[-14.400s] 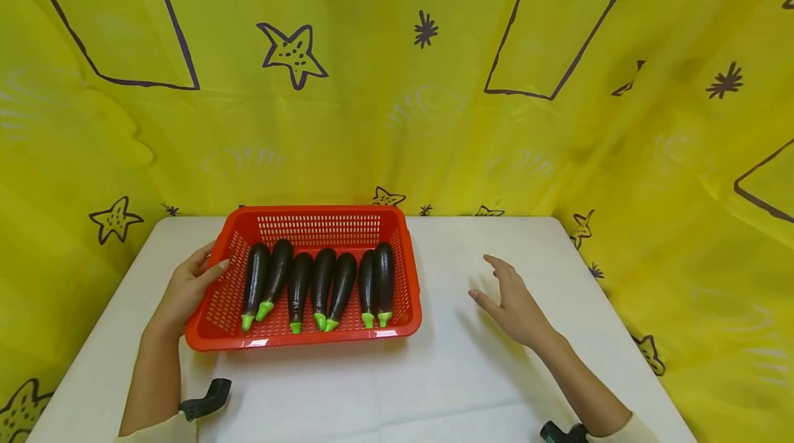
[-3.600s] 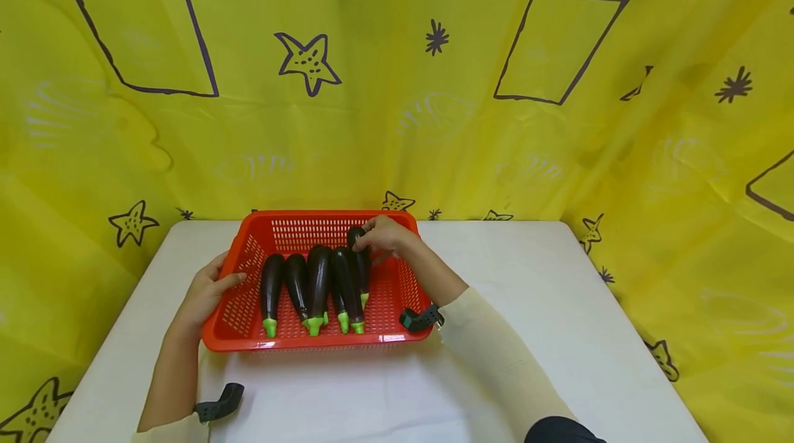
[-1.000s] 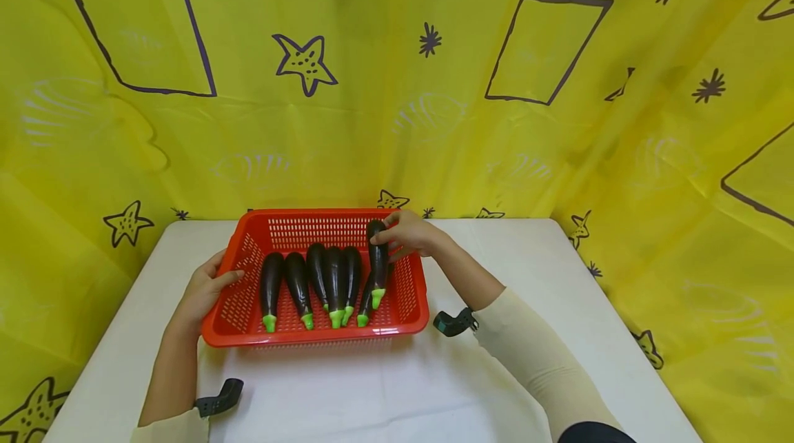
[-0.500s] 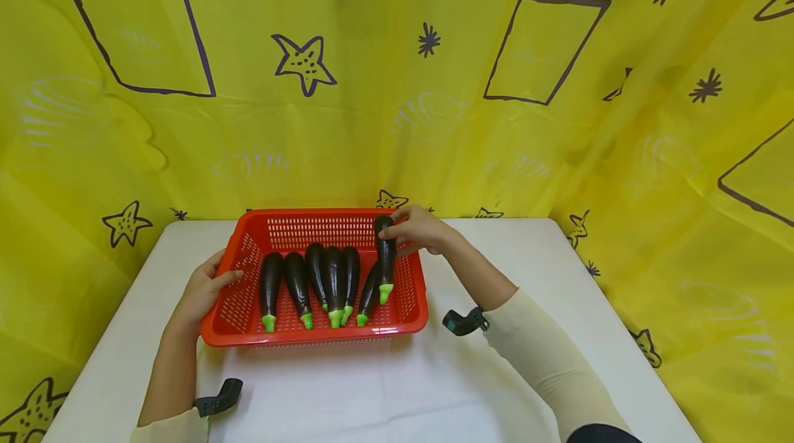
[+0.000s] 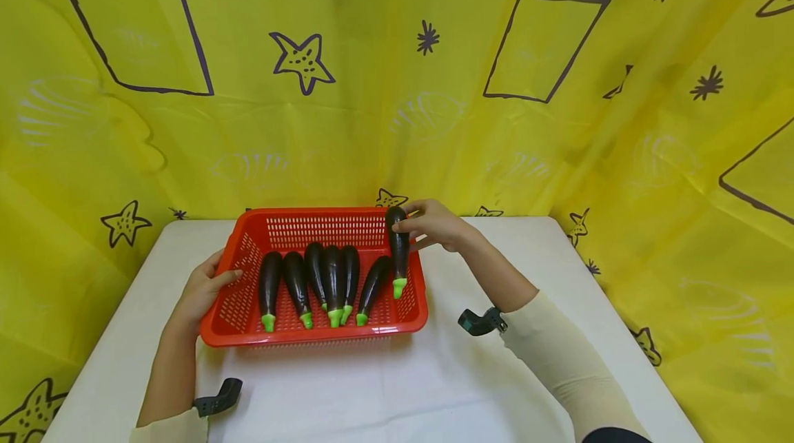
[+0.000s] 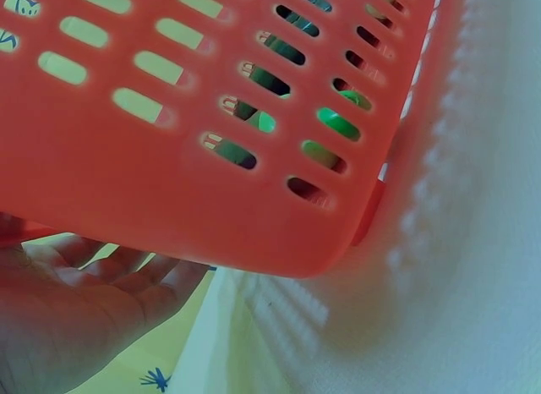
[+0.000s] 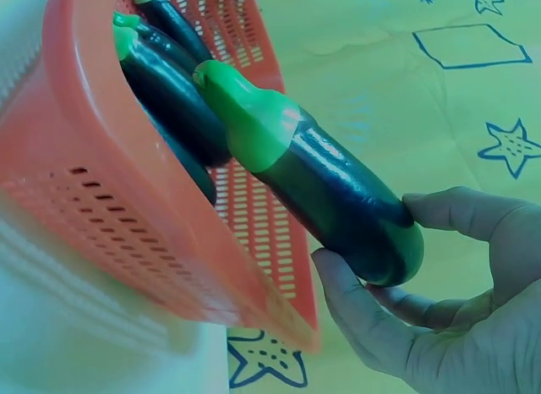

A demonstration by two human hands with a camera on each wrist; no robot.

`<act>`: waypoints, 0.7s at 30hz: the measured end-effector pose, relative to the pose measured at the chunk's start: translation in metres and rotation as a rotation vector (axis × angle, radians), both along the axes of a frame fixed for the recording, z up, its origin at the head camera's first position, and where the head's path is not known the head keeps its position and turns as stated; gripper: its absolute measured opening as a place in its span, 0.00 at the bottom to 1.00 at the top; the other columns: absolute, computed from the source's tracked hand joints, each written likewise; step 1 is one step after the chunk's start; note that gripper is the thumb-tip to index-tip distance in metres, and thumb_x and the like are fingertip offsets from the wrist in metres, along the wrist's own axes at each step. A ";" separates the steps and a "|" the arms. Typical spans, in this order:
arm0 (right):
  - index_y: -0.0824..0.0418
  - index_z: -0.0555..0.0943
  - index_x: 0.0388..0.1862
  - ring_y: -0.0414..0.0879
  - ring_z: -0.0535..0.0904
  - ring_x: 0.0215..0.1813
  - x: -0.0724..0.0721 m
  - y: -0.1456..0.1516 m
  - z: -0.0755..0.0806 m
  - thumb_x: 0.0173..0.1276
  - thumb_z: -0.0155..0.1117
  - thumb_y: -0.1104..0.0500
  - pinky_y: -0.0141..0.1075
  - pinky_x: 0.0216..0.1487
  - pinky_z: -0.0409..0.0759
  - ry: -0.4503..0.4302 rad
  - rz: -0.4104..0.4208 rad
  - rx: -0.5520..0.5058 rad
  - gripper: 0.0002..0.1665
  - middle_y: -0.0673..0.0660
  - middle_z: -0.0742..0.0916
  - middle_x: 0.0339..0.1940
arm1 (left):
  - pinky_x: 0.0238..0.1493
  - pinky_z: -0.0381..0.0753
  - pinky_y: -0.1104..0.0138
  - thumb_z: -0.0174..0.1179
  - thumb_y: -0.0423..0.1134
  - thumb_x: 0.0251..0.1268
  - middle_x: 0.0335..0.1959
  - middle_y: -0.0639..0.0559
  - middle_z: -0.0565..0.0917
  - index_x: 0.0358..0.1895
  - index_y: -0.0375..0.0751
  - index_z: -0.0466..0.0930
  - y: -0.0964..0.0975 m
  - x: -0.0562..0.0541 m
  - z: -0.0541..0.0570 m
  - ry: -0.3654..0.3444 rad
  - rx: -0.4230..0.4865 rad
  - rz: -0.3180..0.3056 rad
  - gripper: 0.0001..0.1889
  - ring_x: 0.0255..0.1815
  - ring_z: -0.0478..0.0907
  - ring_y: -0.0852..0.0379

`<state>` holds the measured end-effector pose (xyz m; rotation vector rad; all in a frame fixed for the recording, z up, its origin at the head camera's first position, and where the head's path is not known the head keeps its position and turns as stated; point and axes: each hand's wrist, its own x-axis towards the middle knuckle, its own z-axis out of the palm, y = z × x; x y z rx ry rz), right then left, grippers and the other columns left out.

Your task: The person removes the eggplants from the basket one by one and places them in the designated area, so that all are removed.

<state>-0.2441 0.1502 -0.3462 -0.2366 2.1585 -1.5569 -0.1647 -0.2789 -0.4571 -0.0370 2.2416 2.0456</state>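
Observation:
A red plastic basket (image 5: 310,339) with slotted walls stands on the table, several dark purple eggplants (image 5: 333,281) with green stem ends lying in it. On its left side my left hand (image 5: 201,289) grips the rim, thumb inside and fingers outside; the left wrist view has those fingers by the basket's wall (image 6: 211,216). Between thumb and fingertips my right hand (image 5: 442,226) pinches one eggplant (image 5: 399,246) by its rounded end. This eggplant hangs upright above the basket's right end, green end down. The right wrist view shows the pinched eggplant (image 7: 338,204) raised over the rim.
A white cloth covers the table (image 5: 347,395). Behind and to the sides hangs a yellow curtain (image 5: 360,119) with star and frame drawings. Each wrist wears a dark camera mount, such as the right one (image 5: 480,322).
Over the last second my right hand has carried the pinched eggplant rightward and slightly up, uncovering the eggplant behind it. At first that hand was off the basket; the eggplants have since shifted. The left stays.

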 end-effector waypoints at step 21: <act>0.78 0.65 0.73 0.58 0.85 0.52 0.001 0.067 -0.010 0.76 0.62 0.62 0.50 0.54 0.86 -0.011 -0.118 0.002 0.33 0.71 0.82 0.58 | 0.44 0.87 0.68 0.52 0.32 0.80 0.49 0.66 0.81 0.81 0.29 0.51 0.001 0.001 -0.001 0.018 0.050 0.002 0.33 0.45 0.82 0.65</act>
